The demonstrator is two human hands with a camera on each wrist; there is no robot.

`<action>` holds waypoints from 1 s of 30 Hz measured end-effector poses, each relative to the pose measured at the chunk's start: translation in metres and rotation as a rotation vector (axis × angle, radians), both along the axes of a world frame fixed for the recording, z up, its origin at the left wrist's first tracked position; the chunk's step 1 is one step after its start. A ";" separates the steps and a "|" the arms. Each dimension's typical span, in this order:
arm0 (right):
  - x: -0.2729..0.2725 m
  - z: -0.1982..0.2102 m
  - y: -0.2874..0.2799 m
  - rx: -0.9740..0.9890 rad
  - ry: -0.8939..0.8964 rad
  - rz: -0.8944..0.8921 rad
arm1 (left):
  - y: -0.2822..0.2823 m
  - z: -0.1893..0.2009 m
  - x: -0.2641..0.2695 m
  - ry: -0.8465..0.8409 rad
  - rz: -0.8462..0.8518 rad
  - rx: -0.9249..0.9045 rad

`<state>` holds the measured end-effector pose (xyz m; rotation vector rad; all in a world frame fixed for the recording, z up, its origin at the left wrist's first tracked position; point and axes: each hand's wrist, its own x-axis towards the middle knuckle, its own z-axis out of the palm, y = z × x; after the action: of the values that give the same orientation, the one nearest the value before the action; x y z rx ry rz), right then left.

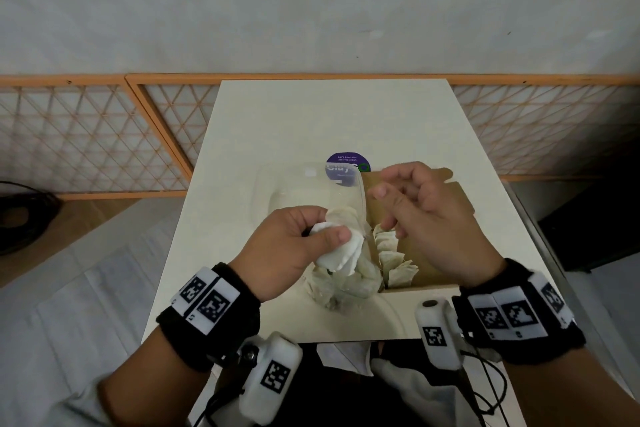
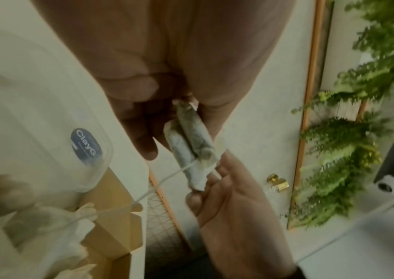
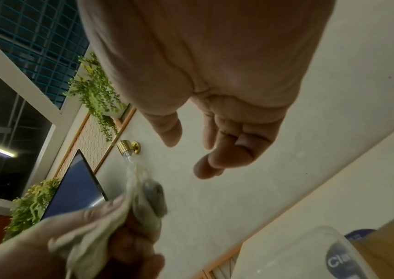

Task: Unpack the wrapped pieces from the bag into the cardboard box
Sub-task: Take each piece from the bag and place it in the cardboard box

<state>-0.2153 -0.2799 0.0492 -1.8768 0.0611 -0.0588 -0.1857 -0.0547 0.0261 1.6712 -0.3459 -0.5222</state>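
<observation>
White wrapped pieces (image 1: 337, 253) pinched in left hand (image 1: 291, 250) over clear bag (image 1: 332, 218), just left of cardboard box (image 1: 426, 253); right hand (image 1: 426, 208) empty, fingers loose above box, likely ready to take them.

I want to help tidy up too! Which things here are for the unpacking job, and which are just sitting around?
For the job:
- wrapped piece, gripped by the left hand
- clear bag, more pieces inside
- cardboard box, some pieces already in it
- right hand, holding nothing

Just around:
- white table
- purple sticker
- lattice panels
- hanging plants
</observation>
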 end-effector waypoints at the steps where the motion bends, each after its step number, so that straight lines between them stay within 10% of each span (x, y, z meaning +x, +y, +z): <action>1: -0.003 -0.002 0.002 0.003 0.005 -0.020 | 0.001 0.002 0.000 0.011 0.002 -0.012; 12: -0.024 0.000 0.021 -0.298 -0.251 0.083 | -0.003 0.016 -0.005 0.083 0.028 -0.052; 30: -0.002 -0.011 -0.001 0.064 -0.097 -0.059 | 0.000 0.016 -0.007 0.080 0.170 -0.194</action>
<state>-0.2169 -0.2809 0.0383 -1.8060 0.0512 -0.1870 -0.1927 -0.0545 0.0416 1.4719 -0.1876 -0.4134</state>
